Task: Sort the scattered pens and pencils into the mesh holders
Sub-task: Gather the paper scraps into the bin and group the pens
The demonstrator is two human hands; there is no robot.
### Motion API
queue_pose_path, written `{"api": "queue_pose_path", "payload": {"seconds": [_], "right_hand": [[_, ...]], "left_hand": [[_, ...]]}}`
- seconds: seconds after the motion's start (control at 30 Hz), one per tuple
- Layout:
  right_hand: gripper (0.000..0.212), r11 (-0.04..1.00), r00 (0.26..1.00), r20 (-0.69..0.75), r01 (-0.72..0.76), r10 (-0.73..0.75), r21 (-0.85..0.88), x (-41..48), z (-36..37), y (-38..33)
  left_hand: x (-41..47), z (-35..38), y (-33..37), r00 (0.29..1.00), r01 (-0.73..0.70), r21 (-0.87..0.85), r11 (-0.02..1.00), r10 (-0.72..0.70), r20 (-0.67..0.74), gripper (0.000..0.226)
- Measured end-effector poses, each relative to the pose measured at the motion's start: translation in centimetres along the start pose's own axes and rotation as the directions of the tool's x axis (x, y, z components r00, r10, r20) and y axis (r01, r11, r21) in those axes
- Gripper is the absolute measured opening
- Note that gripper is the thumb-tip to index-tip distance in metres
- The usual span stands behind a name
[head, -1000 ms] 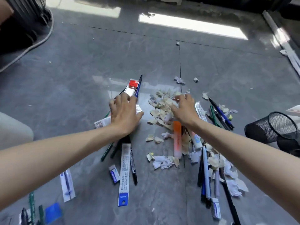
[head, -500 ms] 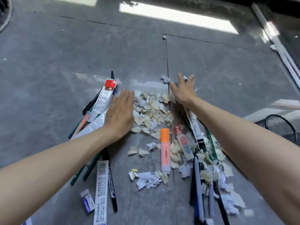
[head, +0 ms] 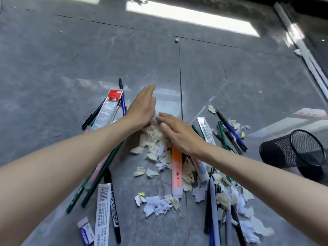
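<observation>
Left hand [head: 142, 109] and right hand [head: 179, 134] touched scraps [head: 152, 139], fingers straight, gripping nothing. Judged best: push scraps aside without dragging highlighter [head: 177, 172], then load holder [head: 291, 148].

Colours seen on the grey veined floor [head: 71, 59].
The highlighter [head: 177, 172] was orange, the mesh holder [head: 276, 150] black, the pencils [head: 90, 193] green, the scraps [head: 156, 139] cream.
</observation>
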State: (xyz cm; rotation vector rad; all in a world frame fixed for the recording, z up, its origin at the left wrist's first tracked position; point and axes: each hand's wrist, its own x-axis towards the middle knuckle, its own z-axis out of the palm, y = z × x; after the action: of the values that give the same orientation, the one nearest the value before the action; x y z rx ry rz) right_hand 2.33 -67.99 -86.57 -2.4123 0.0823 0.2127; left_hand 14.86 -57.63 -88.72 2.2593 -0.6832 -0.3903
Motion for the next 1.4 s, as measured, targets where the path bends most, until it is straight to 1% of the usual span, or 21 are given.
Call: {"api": "queue_pose_path", "payload": {"seconds": [0.07, 0.1, 0.17, 0.23, 0.33, 0.37, 0.43, 0.53, 0.63, 0.73, 0.8, 0.87, 0.97, 1.0, 1.07, 1.13, 1.17, 1.23, 1.3, 1.33, 1.4], "right_hand": [[0.037, 0.998, 1.0, -0.01, -0.004, 0.005, 0.057, -1.8, -0.5, 0.2], [0.033, 0.997, 0.998, -0.059, -0.032, 0.037, 0.074, -2.7, -0.9, 0.3], [0.026, 0.99, 0.967, -0.211, -0.14, 0.143, 0.03, -3.8, -1.7, 1.0], [0.023, 0.954, 0.905, -0.351, -0.287, 0.242, -0.084, -4.5, -2.5, 2.2], [0.024, 0.898, 0.848, -0.384, -0.431, 0.367, -0.093, -5.5, -3.1, 3.6], [0.024, 0.895, 0.846, -0.383, -0.436, 0.372, -0.092, -5.8, -3.1, 3.8], [0.023, 0.906, 0.851, -0.409, -0.407, 0.331, -0.114, -5.8, -2.9, 4.0], [0.023, 0.922, 0.867, -0.415, -0.361, 0.276, -0.139, -5.6, -1.9, 3.0], [0.024, 0.923, 0.909, -0.305, -0.345, 0.283, -0.173, -5.9, 0.1, 1.8], [0.026, 0.928, 0.917, -0.274, -0.34, 0.29, -0.155, -6.6, 0.8, 0.9], [0.028, 0.936, 0.921, -0.255, -0.332, 0.296, -0.115, -7.2, 0.7, 0.7], [0.029, 0.939, 0.923, -0.207, -0.341, 0.323, -0.055, -7.6, 0.3, 0.4], [0.037, 0.927, 0.923, -0.09, -0.367, 0.374, 0.083, -8.1, -0.8, -0.5], [0.037, 0.92, 0.922, -0.061, -0.374, 0.383, 0.118, -8.3, -1.1, -0.7], [0.039, 0.889, 0.907, -0.048, -0.399, 0.419, 0.226, -9.2, -1.6, -1.1], [0.039, 0.842, 0.886, -0.049, -0.42, 0.462, 0.339, -10.1, -2.3, -1.3], [0.038, 0.815, 0.873, -0.048, -0.433, 0.486, 0.387, -10.4, -2.6, -1.3], [0.034, 0.758, 0.843, -0.047, -0.455, 0.535, 0.467, -11.1, -3.2, -1.4], [0.028, 0.708, 0.825, -0.049, -0.451, 0.563, 0.544, -11.9, -3.4, -1.4], [0.024, 0.682, 0.819, -0.046, -0.444, 0.572, 0.582, -12.2, -3.4, -1.4], [0.016, 0.614, 0.8, -0.026, -0.439, 0.599, 0.656, -12.6, -3.2, -1.4]], "left_hand": [[1.2, 0.1, 0.9, 0.996, 0.013, -0.019, 1.0, -0.011, 0.084, 0.037], [1.3, 0.3, 1.3, 0.991, -0.005, 0.008, 1.0, 0.004, 0.132, 0.032], [0.4, 1.2, 1.8, 0.964, -0.093, 0.076, 0.993, 0.071, 0.255, 0.038], [-1.6, 2.1, 2.2, 0.91, -0.182, 0.076, 0.98, 0.138, 0.392, 0.043], [-4.4, 2.7, 2.2, 0.828, -0.225, -0.041, 0.973, 0.213, 0.519, 0.044], [-4.9, 2.6, 2.2, 0.836, -0.222, -0.057, 0.973, 0.221, 0.503, 0.043], [-5.2, 1.6, 2.0, 0.897, -0.215, -0.023, 0.976, 0.207, 0.39, 0.041], [-5.2, -0.1, 1.2, 0.956, -0.168, 0.105, 0.98, 0.136, 0.261, 0.035], [-7.1, 0.0, 0.3, 0.946, -0.145, 0.177, 0.973, 0.084, 0.312, 0.035], [-11.2, 1.6, 0.5, 0.887, -0.165, 0.026, 0.986, 0.136, 0.442, 0.049], [-13.1, 1.9, 0.9, 0.885, -0.169, -0.087, 0.982, 0.19, 0.426, 0.049], [-13.8, 1.0, 0.9, 0.929, -0.102, -0.087, 0.991, 0.126, 0.348, 0.048], [-14.5, -0.7, 0.2, 0.977, -0.031, 0.103, 0.994, 0.008, 0.213, 0.051], [-14.7, -0.9, -0.2, 0.971, 0.001, 0.113, 0.994, -0.028, 0.238, 0.053], [-16.0, -0.7, -0.2, 0.924, 0.03, 0.041, 0.999, -0.043, 0.381, 0.059], [-17.8, 0.6, 0.6, 0.871, 0.007, -0.066, 0.998, 0.026, 0.49, 0.071], [-18.5, 1.3, 1.2, 0.865, -0.008, -0.112, 0.994, 0.063, 0.498, 0.075], [-18.5, 1.8, 2.3, 0.909, -0.017, -0.163, 0.986, 0.083, 0.409, 0.071], [-16.9, 1.6, 2.9, 0.959, -0.01, -0.147, 0.989, 0.051, 0.277, 0.06], [-15.7, 1.3, 3.2, 0.97, -0.02, -0.092, 0.996, 0.042, 0.238, 0.056], [-13.8, 0.9, 3.8, 0.98, -0.073, 0.103, 0.992, 0.052, 0.192, 0.044]]}}
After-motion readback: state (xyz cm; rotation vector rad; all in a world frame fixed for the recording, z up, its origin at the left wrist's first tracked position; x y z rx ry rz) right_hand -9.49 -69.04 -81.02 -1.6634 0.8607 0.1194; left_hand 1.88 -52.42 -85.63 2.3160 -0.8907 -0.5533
